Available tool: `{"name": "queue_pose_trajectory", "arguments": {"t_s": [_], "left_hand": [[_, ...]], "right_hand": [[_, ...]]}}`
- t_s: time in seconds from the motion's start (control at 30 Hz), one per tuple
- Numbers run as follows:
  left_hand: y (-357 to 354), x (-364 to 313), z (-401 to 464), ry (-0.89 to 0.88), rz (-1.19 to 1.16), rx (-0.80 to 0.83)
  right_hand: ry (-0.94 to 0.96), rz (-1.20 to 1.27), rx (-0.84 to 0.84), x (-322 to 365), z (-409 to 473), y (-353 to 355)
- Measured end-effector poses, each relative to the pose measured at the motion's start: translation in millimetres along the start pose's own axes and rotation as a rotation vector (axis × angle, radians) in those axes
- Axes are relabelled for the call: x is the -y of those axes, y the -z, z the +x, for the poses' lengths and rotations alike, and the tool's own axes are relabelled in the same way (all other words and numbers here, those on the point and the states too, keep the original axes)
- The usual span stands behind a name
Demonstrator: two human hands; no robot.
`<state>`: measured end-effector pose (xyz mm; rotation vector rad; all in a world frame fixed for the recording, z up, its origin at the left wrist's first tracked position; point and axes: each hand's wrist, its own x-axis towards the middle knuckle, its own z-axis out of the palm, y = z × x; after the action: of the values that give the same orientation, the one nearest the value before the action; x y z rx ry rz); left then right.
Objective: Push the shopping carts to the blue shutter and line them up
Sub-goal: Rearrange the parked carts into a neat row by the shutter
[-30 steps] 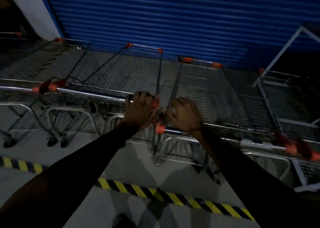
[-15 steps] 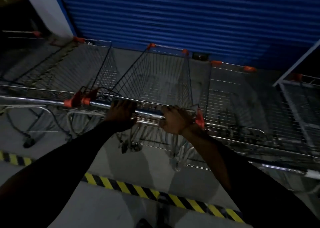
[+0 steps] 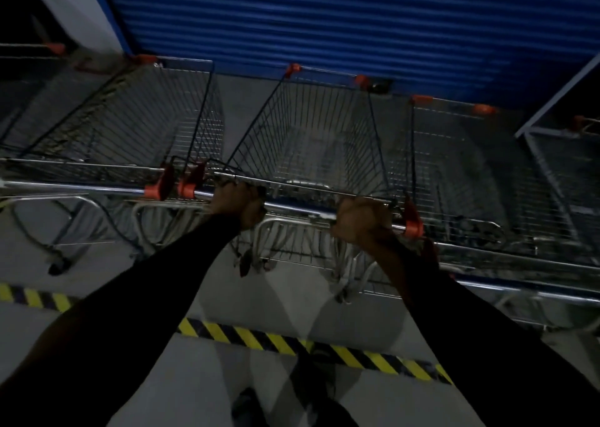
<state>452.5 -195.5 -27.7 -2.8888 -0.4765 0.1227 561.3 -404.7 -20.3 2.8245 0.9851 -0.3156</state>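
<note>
Both hands, the left hand (image 3: 238,204) and right hand (image 3: 362,220), hold tight the handle bar of the middle silver wire shopping cart (image 3: 311,140), whose far end is near the blue ribbed shutter (image 3: 324,20).

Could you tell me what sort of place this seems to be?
Probably a supermarket's cart bay or loading area, dimly lit: wire shopping carts stand in a row before a closed blue shutter, and yellow-black hazard tape crosses the concrete floor.
</note>
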Motion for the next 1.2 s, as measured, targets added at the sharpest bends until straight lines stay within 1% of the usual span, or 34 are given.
{"name": "queue_pose_trajectory", "arguments": {"t_s": [0.03,0.07,0.1,0.13,0.17,0.2,0.23,0.27,0.3,0.43,0.53,0.63,0.73,0.87,1.03,1.2], "left_hand": [[3,-1,-5,0.027,-0.047,0.041],[2,-1,-8,0.044,-0.077,0.02],[1,-1,-11,0.051,-0.074,0.014],[0,-1,-17,0.046,-0.064,0.002],[-1,-1,-22,0.035,-0.05,-0.007],[-3,-1,-28,0.017,-0.042,-0.024],[-4,0,-32,0.002,-0.036,-0.039],[-6,2,-37,-0.006,-0.036,-0.057],[-7,2,-40,-0.01,-0.038,-0.056],[-13,0,-54,-0.035,-0.076,-0.04],[-14,1,-59,-0.044,-0.114,-0.051],[-15,0,-65,-0.059,-0.09,-0.083],[-16,-1,-70,-0.078,-0.094,-0.105],[-18,-4,-74,-0.05,-0.091,-0.145],[-21,-6,-76,-0.033,-0.128,-0.108],[-21,-8,-78,-0.018,-0.132,-0.132]], "right_hand": [[0.02,-0.001,0.017,-4,-3,-11],[0.09,0.052,0.048,-8,-5,-19],[0.206,0.12,-0.071,-17,1,-39],[0.244,0.348,-0.115,-25,9,-63],[0.236,0.358,-0.133,-30,10,-73],[0.167,0.096,-0.135,-27,3,-68],[0.099,-0.061,-0.022,-16,-6,-55],[-0.03,-0.052,0.001,1,-21,-33],[-0.065,-0.079,-0.028,18,-36,-14],[-0.121,-0.067,-0.044,23,-59,-14],[-0.128,-0.061,0.01,28,-66,-13],[-0.139,-0.088,0.027,29,-74,-12],[-0.114,-0.109,-0.023,28,-79,-12],[-0.088,-0.149,-0.007,24,-81,-15],[-0.096,-0.117,-0.043,25,-82,-17],[-0.086,-0.089,-0.056,22,-84,-19]]}}
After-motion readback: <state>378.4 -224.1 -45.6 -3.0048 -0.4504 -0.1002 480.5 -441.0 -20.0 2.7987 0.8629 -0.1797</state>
